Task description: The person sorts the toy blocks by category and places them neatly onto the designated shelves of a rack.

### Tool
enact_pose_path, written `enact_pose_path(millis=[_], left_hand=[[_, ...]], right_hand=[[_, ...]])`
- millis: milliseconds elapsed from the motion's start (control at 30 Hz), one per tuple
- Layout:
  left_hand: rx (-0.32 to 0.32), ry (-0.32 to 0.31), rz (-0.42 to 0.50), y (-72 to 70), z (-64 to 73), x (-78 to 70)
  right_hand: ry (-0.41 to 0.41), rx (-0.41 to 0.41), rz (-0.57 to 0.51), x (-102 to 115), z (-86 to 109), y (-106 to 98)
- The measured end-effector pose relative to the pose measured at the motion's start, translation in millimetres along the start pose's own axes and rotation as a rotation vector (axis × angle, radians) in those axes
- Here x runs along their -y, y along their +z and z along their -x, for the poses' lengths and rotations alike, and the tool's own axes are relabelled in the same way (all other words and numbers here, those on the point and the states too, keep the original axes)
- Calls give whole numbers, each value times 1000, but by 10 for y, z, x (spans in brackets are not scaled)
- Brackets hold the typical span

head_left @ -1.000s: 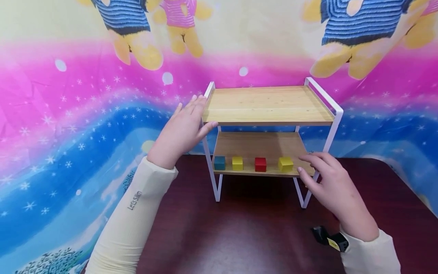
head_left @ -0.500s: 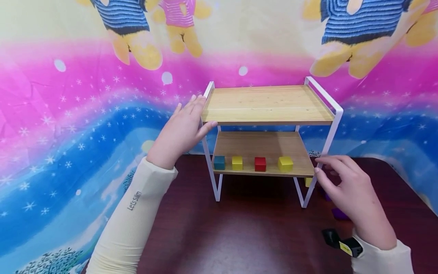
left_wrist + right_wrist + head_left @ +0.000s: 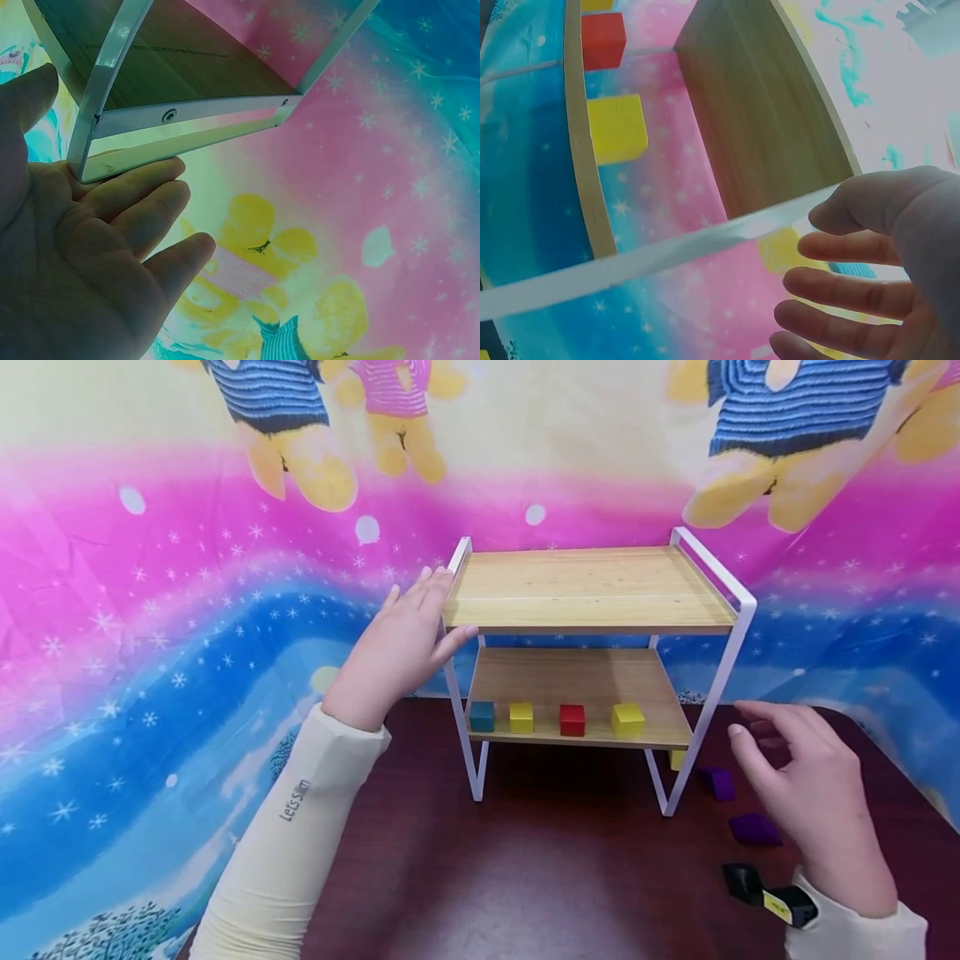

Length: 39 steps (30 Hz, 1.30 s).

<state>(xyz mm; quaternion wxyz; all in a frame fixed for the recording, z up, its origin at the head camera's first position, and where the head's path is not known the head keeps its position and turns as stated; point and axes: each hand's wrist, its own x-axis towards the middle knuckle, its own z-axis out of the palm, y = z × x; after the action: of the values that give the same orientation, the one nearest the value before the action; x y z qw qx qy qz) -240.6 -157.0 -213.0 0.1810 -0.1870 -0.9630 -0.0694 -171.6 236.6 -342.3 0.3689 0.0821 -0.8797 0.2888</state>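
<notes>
A two-tier wooden shelf (image 3: 592,585) with a white metal frame stands on the dark table. Along the front of its lower board sit a teal cube (image 3: 482,717), a yellow cube (image 3: 521,717), a red cube (image 3: 572,720) and a second yellow cube (image 3: 627,719), spaced apart. My left hand (image 3: 393,652) rests on the frame's upper left side, fingers straight and thumb by the top board's front edge. In the left wrist view those fingers lie against the white rail (image 3: 187,146). Just right of the shelf, my right hand (image 3: 813,793) holds nothing, its fingers loosely bent.
Two purple blocks (image 3: 754,829) lie on the dark reddish table (image 3: 510,877) near my right hand. Behind the shelf's right leg another yellow block (image 3: 677,760) partly shows. A black strap device (image 3: 791,906) is on my right wrist. A printed curtain (image 3: 187,568) hangs behind.
My right hand has moved right, from beside the rightmost yellow cube to outside the shelf, uncovering the purple blocks and the yellow block behind the leg. My left hand has stayed in place.
</notes>
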Motion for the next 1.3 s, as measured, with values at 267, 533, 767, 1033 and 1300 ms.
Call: enact_pose_path(millis=[267,533,767,1033,1300], left_hand=[[5,-15,-11,-6,-6,-9],[4,-13,-7,-5,-3,-4],[15,-14,-5,-5,-7,-14],[16,-14,-4,-14,-12,-8],[13,-15,1,10,-13,-16]], right_hand=[[82,43,38,-159,18,-26],[134,228,66,-382,4,9],[144,262,91,-508,21,36],[169,426,114,-627,-9,16],[149,558,116,-827,10,16]])
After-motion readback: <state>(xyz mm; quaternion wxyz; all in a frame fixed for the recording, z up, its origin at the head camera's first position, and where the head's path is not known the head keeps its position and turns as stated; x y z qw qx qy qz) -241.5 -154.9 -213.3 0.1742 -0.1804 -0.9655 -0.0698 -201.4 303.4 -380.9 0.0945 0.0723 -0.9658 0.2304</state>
